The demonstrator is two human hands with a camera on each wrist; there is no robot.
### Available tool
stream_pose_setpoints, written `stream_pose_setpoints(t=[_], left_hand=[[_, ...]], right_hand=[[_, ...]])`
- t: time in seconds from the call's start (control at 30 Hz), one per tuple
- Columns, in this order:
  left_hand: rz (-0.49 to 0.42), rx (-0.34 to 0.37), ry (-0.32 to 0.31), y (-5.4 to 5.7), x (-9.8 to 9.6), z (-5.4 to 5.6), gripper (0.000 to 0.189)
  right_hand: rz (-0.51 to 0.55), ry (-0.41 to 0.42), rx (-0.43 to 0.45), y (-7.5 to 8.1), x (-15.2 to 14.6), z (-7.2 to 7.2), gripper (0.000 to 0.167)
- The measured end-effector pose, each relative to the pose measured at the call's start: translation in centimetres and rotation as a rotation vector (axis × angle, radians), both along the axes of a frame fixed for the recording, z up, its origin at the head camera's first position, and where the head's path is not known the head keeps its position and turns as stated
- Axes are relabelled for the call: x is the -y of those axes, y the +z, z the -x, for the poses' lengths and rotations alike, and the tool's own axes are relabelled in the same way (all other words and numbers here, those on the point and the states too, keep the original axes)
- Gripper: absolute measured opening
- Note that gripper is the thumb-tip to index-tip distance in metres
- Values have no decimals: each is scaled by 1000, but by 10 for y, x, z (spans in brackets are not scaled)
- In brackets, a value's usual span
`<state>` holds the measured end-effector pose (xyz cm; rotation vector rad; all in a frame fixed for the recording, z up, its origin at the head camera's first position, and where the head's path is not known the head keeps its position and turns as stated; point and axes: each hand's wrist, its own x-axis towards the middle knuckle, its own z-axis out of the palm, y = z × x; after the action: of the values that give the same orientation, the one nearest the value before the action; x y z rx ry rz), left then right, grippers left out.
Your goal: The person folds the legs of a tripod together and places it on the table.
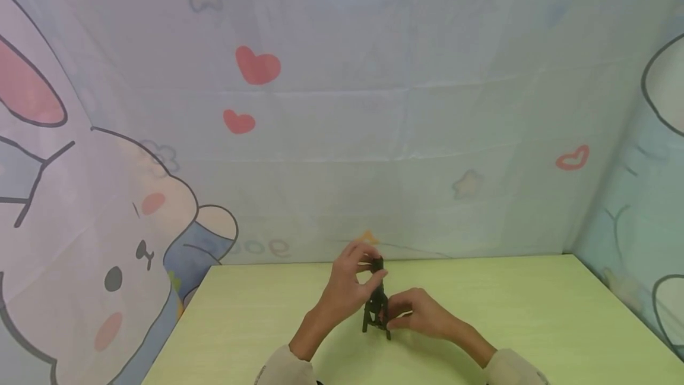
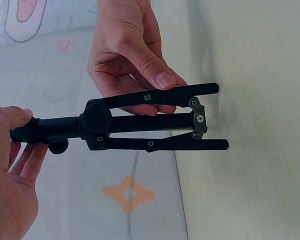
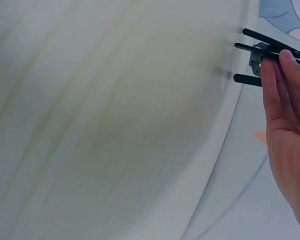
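A small black tripod point(image 1: 377, 305) is held upright between both hands above or on the table; whether its feet touch is hard to tell. My left hand point(image 1: 344, 287) grips its top end, thumb on one side and fingers on the other. In the left wrist view the tripod point(image 2: 152, 122) has its legs only slightly spread, with a round knob at the collar. My right hand point(image 1: 422, 314) pinches one leg between thumb and fingers. The right wrist view shows the leg ends point(image 3: 247, 80) sticking out past the right hand point(image 3: 292, 135).
A pale yellow-green table point(image 1: 256, 325) lies under the hands. Behind it hangs a cloth backdrop point(image 1: 331, 135) with hearts, stars and a large cartoon rabbit at the left. The backdrop continues along the right side.
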<state>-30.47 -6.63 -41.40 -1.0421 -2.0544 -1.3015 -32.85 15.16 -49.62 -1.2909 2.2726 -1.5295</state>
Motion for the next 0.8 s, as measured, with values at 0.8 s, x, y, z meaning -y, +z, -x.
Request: stream_pose_setpoints(t=[0.8], left_hand=[[-65,67,-113,0,5,-1,26]], right_hand=[[40,-248,-41,0,-6,4,17]])
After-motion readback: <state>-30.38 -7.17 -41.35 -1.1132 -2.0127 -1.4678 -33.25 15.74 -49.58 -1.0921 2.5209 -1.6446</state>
